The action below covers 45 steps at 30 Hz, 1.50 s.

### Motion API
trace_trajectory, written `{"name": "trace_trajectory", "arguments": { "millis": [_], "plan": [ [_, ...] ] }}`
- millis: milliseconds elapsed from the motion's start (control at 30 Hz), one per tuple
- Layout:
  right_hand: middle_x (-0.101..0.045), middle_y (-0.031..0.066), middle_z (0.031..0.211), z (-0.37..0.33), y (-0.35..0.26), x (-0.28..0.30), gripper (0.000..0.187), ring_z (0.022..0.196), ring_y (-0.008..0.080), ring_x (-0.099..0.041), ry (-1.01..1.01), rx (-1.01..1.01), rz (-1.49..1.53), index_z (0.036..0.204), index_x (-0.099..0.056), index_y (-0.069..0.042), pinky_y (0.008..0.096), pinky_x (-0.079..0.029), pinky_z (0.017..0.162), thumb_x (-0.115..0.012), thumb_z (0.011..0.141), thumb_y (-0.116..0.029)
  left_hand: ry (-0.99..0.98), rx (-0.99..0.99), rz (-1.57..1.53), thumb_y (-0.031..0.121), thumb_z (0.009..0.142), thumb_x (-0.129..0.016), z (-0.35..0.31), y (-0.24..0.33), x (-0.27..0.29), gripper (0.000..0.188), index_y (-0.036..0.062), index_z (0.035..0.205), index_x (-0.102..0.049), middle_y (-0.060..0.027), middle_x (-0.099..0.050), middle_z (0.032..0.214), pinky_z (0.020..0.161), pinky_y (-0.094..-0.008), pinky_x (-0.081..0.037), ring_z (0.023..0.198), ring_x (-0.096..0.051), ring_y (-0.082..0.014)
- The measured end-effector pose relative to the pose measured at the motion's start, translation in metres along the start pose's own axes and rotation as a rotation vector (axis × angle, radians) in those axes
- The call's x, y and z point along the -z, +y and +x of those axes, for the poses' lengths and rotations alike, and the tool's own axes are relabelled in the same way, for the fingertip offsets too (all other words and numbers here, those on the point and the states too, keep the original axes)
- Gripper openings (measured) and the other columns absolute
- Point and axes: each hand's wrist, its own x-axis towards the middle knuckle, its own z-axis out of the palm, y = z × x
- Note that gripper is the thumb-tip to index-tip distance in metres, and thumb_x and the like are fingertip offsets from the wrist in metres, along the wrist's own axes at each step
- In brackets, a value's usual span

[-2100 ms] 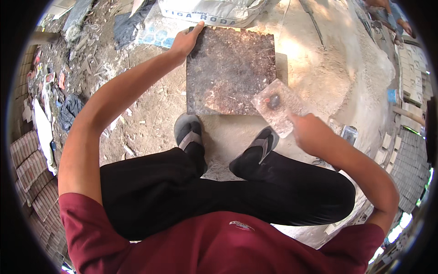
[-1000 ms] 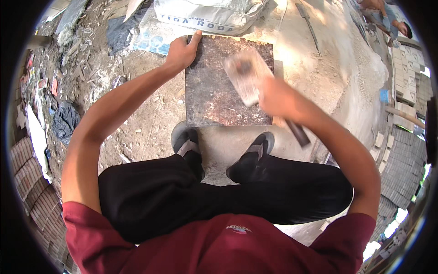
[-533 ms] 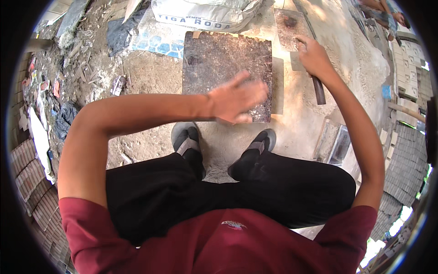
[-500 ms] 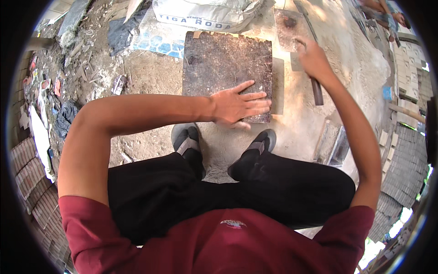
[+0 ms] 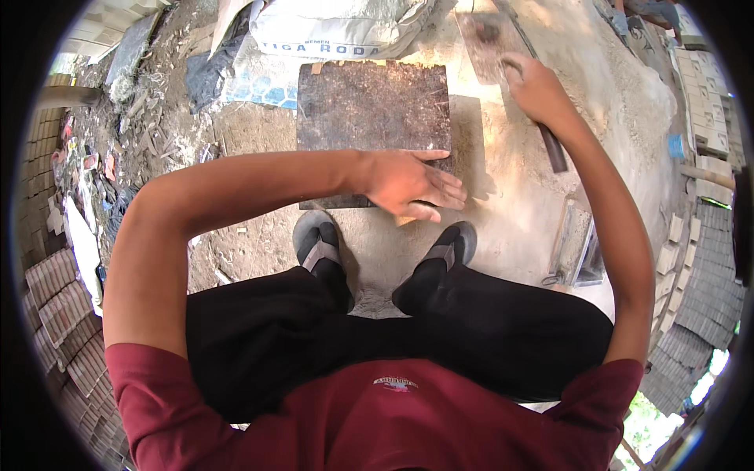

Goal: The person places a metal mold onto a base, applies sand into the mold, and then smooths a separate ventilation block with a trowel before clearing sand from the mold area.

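Here's my left hand (image 5: 410,185) splayed, empty, at the near-right corner of the mottled dark square board (image 5: 373,106), my right hand (image 5: 540,88) clenched around a flat, brownish rectangular tool (image 5: 481,55)!

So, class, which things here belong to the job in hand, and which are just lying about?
Likely in the job:
dark square board, left hand over its near right corner
flat paddle, in the right hand

Seemingly lying about:
white sack
dark sheet
blue-patterned sheet
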Motion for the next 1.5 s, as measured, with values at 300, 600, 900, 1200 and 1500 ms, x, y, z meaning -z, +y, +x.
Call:
{"name": "trace_trajectory", "arguments": {
  "millis": [300,600,900,1200,1500],
  "plan": [
    [-0.058,0.0177,0.061,-0.144,-0.064,0.004,0.031,0.045,0.0285,-0.060,-0.858,-0.010,0.127,0.107,-0.059,0.002,0.0385,-0.050,0.041,-0.046,0.079,0.002,-0.041,0.841,0.236,0.067,0.091,-0.038,-0.069,-0.117,0.040,0.076,-0.0015,0.116,-0.058,-0.0250,-0.067,0.087,0.072,-0.0454,-0.057,0.079,-0.068,-0.0356],
    [-0.063,0.0288,0.075,-0.132,-0.077,-0.042,0.013,0.079,0.0424,-0.065,-0.656,0.065,-0.098,0.080,-0.060,0.007,0.0479,-0.053,0.072,-0.056,0.076,-0.005,0.063,0.809,0.304,0.068,0.092,-0.031,-0.082,-0.142,0.018,0.079,-0.0045,0.100,-0.063,-0.0246,-0.064,0.070,0.068,-0.0462,-0.055,0.070,-0.067,-0.0367],
    [-0.064,0.0268,0.081,-0.167,-0.061,-0.017,0.024,0.081,0.0433,-0.064,-0.775,-0.008,-0.235,0.099,-0.060,0.004,0.0488,-0.052,0.075,-0.054,0.078,-0.007,0.020,0.948,0.205,0.070,0.092,-0.027,-0.073,-0.121,0.033,0.083,-0.0038,0.092,-0.065,-0.0228,-0.063,0.066,0.068,-0.0481,-0.055,0.066,-0.066,-0.0350],
    [-0.062,0.0164,0.076,-0.130,-0.016,0.006,0.048,0.072,0.0352,-0.063,-0.697,0.240,-0.535,0.127,-0.056,-0.010,0.0451,-0.051,0.066,-0.051,0.079,-0.006,0.027,0.890,0.186,0.059,0.096,-0.036,-0.067,-0.132,0.029,0.068,-0.0018,0.091,-0.066,-0.0210,-0.060,0.061,0.063,-0.0473,-0.052,0.061,-0.062,-0.0372],
    [-0.063,0.0135,0.075,-0.124,-0.040,0.001,0.043,0.071,0.0302,-0.065,-0.709,0.473,-0.591,0.125,-0.057,-0.009,0.0433,-0.052,0.064,-0.050,0.083,-0.005,-0.008,0.852,0.197,0.061,0.095,-0.035,-0.056,-0.129,0.036,0.070,-0.0015,0.097,-0.067,-0.0214,-0.062,0.064,0.065,-0.0457,-0.053,0.063,-0.065,-0.0354]
  ]
}}
